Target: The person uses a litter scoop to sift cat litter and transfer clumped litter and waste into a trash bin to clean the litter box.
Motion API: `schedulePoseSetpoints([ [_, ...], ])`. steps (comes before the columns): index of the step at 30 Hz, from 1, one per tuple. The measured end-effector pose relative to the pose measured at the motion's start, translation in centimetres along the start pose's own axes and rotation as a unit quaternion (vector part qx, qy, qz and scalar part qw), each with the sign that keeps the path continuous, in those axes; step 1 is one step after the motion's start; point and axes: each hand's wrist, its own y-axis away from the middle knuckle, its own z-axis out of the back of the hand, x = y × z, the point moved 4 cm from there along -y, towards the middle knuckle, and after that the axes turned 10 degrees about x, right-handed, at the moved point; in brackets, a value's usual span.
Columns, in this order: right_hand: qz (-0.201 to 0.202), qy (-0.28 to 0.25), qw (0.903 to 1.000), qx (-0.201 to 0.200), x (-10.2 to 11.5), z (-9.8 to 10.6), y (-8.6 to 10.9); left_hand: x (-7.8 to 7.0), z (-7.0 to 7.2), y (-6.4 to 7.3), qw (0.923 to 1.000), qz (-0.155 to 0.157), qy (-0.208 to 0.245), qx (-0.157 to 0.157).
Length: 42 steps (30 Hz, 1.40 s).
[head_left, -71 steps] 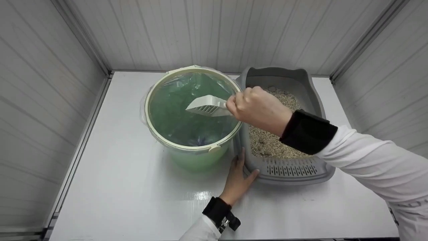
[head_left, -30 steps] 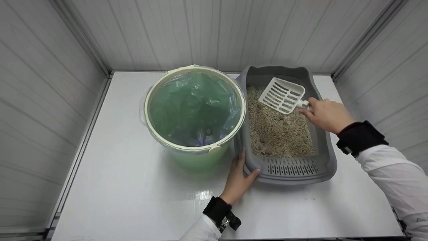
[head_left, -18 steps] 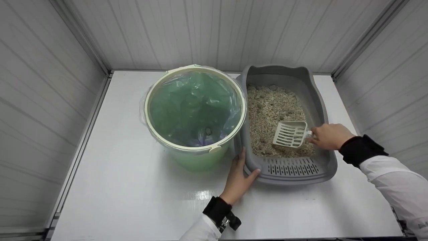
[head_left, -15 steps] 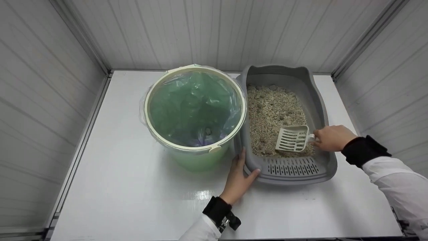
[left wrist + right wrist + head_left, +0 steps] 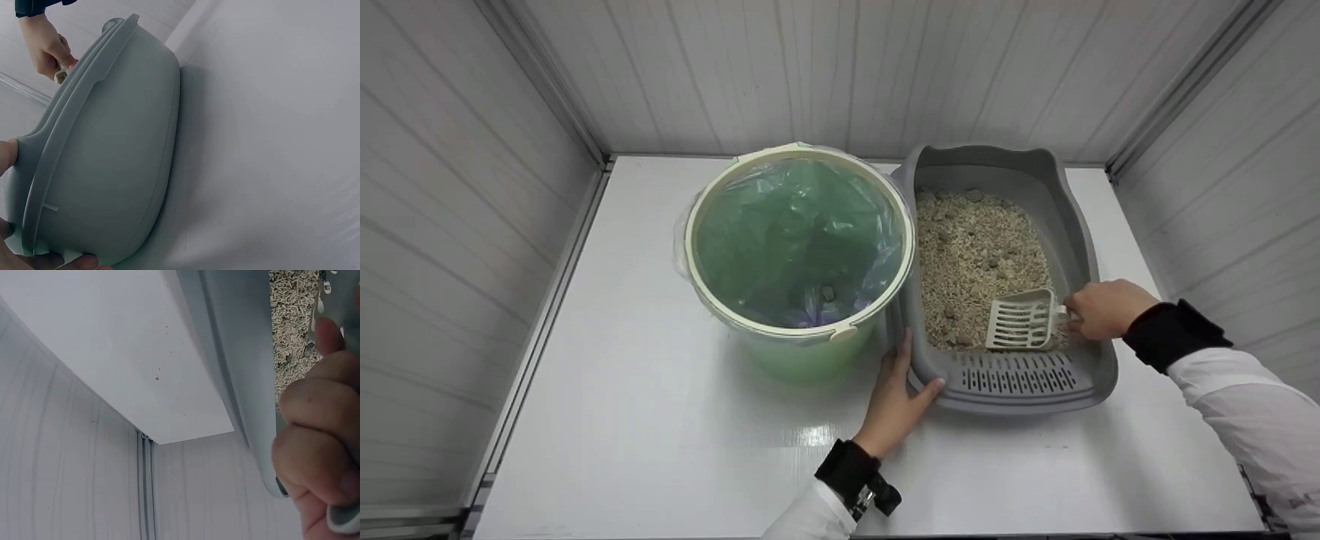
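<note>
My right hand [image 5: 1112, 309] grips the handle of a pale slotted litter scoop [image 5: 1020, 321]. Its blade sits low at the front right of the litter, inside a grey litter box [image 5: 1080, 240]. In the right wrist view, curled fingers [image 5: 318, 405] wrap the handle, and the end of the handle pokes out below them. My left hand [image 5: 894, 405] holds the front-left corner of the box, thumb on the front rim and fingers along the left side. From the left wrist, fingertips [image 5: 84, 261] show against the outer wall. Pellet litter [image 5: 971, 247] with several dark clumps covers the box floor.
A green bucket [image 5: 802, 360] lined with a clear bag stands left of the box, nearly touching it; a small dark clump [image 5: 828, 292] lies in it. Both stand on a white table [image 5: 645, 435] between panelled walls [image 5: 810, 75].
My right hand has brought the scoop from over the bucket back to the litter box and down to its front right. A clump now shows in the bucket. The left hand stays put.
</note>
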Motion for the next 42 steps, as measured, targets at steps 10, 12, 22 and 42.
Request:
schedulePoseSetpoints([
  [10,0.025,0.001,0.9996,-0.012,1.9,-1.3,-1.8,-0.1,0.0,0.0,1.0000,-0.004,-0.003,-0.006],
  [12,0.027,-0.012,0.9996,-0.006,2.4,-1.6,-2.2,-0.2,0.0,0.0,1.0000,-0.003,-0.003,-0.006],
  [22,0.034,-0.074,0.9967,0.003,5.5,-3.7,-4.7,-0.3,0.1,0.2,1.0000,-0.001,0.002,-0.009],
  [42,0.034,-0.208,0.9775,-0.013,6.8,-5.1,-6.5,-0.2,0.0,0.0,0.9999,-0.002,-0.002,-0.011],
])
